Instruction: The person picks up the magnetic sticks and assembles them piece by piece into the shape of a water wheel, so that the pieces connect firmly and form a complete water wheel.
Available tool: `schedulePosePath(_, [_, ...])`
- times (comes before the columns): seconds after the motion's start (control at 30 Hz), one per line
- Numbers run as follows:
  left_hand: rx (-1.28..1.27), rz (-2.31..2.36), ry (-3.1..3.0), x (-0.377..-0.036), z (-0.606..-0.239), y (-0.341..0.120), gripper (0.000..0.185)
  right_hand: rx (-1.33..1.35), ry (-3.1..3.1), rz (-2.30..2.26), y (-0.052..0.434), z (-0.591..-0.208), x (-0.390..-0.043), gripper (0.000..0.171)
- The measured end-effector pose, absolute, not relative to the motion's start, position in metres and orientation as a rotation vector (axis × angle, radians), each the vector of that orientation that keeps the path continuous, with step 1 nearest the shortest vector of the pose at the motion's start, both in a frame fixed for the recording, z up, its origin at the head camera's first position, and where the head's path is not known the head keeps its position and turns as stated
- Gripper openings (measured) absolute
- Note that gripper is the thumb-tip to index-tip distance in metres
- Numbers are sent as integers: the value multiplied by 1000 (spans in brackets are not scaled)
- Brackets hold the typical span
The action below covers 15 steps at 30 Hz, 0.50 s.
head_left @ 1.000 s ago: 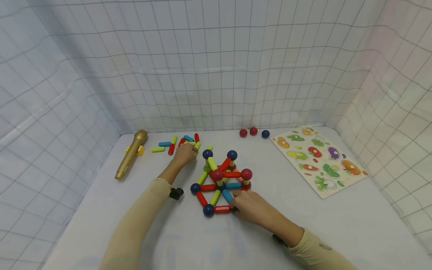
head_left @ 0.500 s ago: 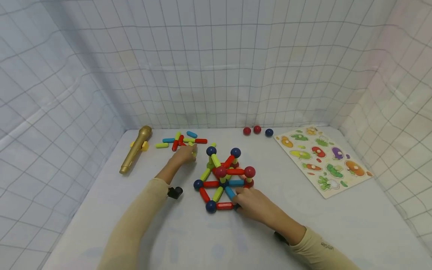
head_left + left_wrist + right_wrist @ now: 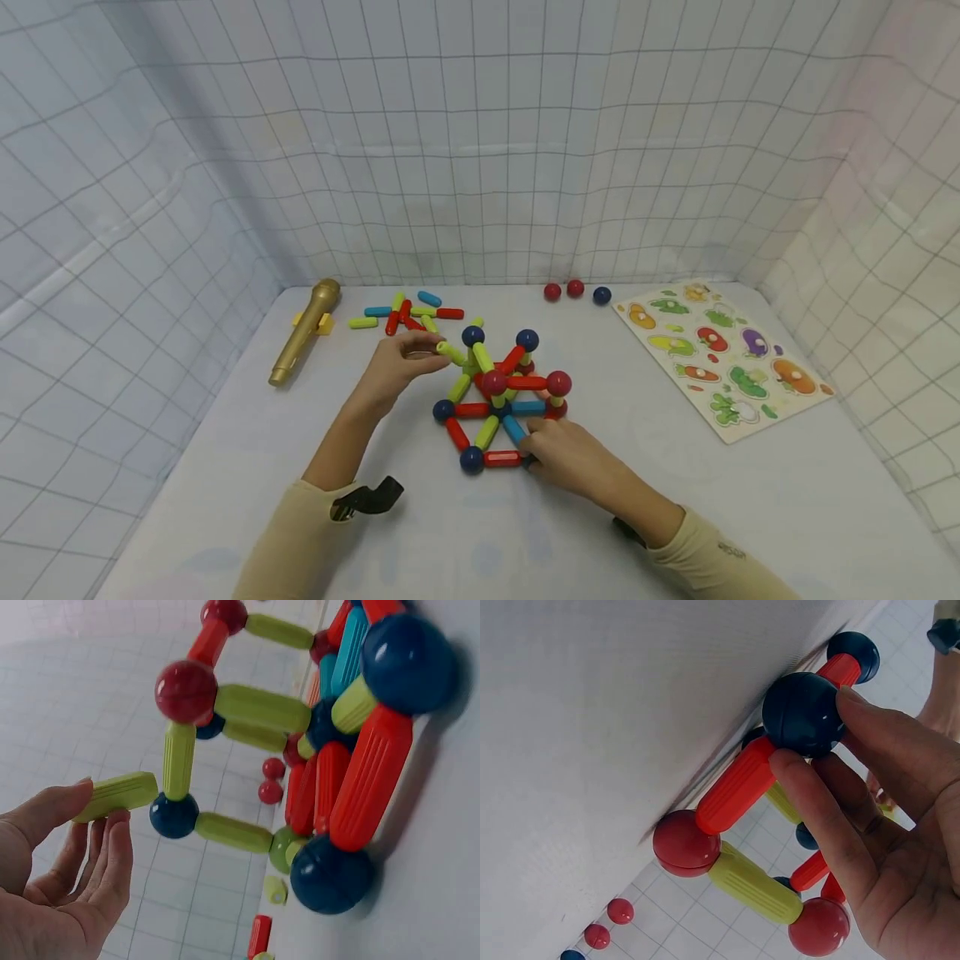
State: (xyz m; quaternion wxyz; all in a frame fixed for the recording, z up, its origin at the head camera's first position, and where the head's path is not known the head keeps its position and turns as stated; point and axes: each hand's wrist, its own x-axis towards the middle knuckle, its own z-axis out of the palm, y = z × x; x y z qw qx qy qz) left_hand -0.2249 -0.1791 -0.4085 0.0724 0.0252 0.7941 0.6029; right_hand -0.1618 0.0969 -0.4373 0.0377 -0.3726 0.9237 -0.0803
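counter [image 3: 750,500] | rod-and-ball frame [image 3: 498,400] mid-counter | right hand [image 3: 566,454] pinching the frame's near dark blue ball [image 3: 802,712] | left hand [image 3: 393,367] pinching a green rod [image 3: 451,352] just beside the frame's top blue ball [image 3: 472,336]

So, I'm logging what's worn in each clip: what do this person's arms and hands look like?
Both arms wear long beige sleeves; the right sleeve has a small dark marking near the cuff. A black strap hangs at the left wrist, and a dark one shows at the right. The left hand and right hand are bare.
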Motion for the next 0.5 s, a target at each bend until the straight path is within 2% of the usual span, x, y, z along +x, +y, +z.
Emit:
schedulePosePath(0.2, [101,1904,2314,-206,-409,-170,42,-1142,2837,-257,98,-437,-162,17])
schedulePosePath(0.5, [156,1892,2258,-198,-411,-160,42,-1154,2843,-241,97,-440,-162,17])
